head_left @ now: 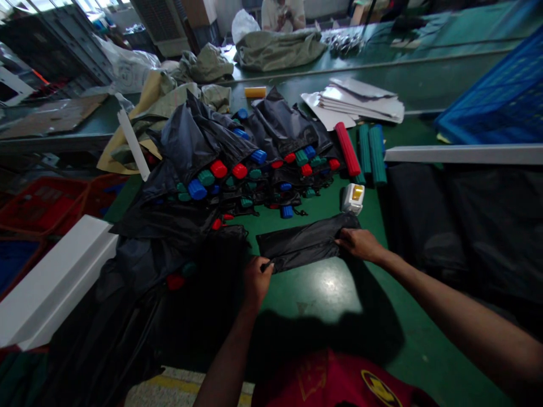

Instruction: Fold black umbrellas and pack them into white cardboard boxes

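Note:
A flat black fabric pouch (301, 243) lies across the green tabletop in front of me. My left hand (258, 277) pinches its left end, where a small dark cord or edge pokes out between thumb and finger. At the other end my right hand (356, 243) grips the pouch's lower edge with closed fingers. Just beyond the right hand stands a small white and yellow dispenser-like object (353, 198). Past the pouch lies a heap of black bags (190, 141) with ribbed red, blue and green ends showing at their openings.
A red ribbed tube (347, 148) and green ribbed tubes (376, 155) lie behind the dispenser. White sheets (360, 102) are stacked farther back. Black folded fabric (428, 220) and a blue crate (500, 96) are at right. A white box (55, 282) stands left. Across the bench sits a person (283, 14).

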`<move>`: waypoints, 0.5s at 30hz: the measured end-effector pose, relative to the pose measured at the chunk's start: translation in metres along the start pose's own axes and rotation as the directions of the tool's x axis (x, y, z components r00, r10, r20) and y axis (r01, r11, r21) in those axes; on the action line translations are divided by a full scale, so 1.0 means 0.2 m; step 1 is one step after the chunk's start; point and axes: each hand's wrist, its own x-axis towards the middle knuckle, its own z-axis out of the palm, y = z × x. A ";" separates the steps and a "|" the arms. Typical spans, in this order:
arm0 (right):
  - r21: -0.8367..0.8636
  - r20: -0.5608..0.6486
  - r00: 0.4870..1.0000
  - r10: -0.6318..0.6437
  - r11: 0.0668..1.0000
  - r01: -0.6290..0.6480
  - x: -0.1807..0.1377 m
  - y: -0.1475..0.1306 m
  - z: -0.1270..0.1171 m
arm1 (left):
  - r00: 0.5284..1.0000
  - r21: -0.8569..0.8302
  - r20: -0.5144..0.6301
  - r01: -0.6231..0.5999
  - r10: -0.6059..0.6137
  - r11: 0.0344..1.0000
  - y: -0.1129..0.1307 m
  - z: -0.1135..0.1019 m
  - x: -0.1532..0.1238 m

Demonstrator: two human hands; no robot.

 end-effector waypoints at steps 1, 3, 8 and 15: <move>-0.009 0.001 1.000 0.002 1.000 -0.002 0.00 -0.01 0.00 | 1.000 0.012 0.007 0.023 -0.024 1.000 0.01 0.00 0.01; -0.017 -0.009 1.000 0.005 1.000 -0.005 -0.01 -0.03 -0.01 | 0.999 0.029 0.010 0.053 -0.053 0.998 0.03 -0.01 0.04; -0.022 -0.071 0.996 0.049 0.998 -0.050 -0.05 -0.07 -0.04 | 0.996 0.041 0.047 0.080 -0.082 0.996 0.09 -0.02 0.07; -0.076 -0.204 0.975 0.088 0.992 -0.105 -0.09 -0.11 -0.09 | 0.958 0.129 0.284 -0.013 -0.025 0.992 0.04 -0.05 0.20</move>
